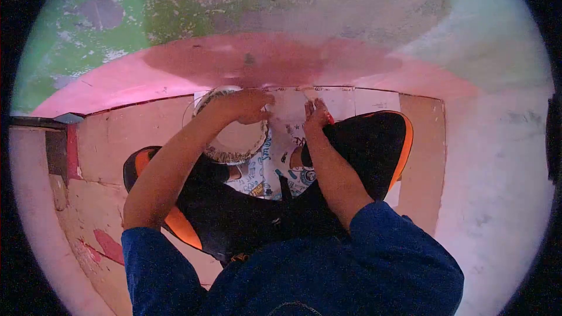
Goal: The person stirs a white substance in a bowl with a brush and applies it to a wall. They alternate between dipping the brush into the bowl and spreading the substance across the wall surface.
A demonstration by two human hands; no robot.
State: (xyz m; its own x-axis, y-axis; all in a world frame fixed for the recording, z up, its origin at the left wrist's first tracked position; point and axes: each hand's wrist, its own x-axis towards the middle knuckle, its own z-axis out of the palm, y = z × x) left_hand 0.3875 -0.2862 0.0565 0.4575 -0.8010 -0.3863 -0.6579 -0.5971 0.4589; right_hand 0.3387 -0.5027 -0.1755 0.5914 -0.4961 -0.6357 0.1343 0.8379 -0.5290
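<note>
Wearing a blue shirt (304, 275), then black-and-orange trousers (372, 143) spread wide at the knees, seemingly making room for the round, rough-rimmed object (237, 140) between. Reaching over its far side with the left hand (249, 105) loosely bent, perhaps for steadying, impossible to tell whether pinching anything; gripping a red item (331, 118) in the right hand (316, 118).

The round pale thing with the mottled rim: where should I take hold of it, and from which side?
Probably the near right arc of the rim of the round pale thing, approached from the body side. That curved edge shows uncovered, while the left forearm crosses the left arc and the left hand lies over the far right part.
</note>
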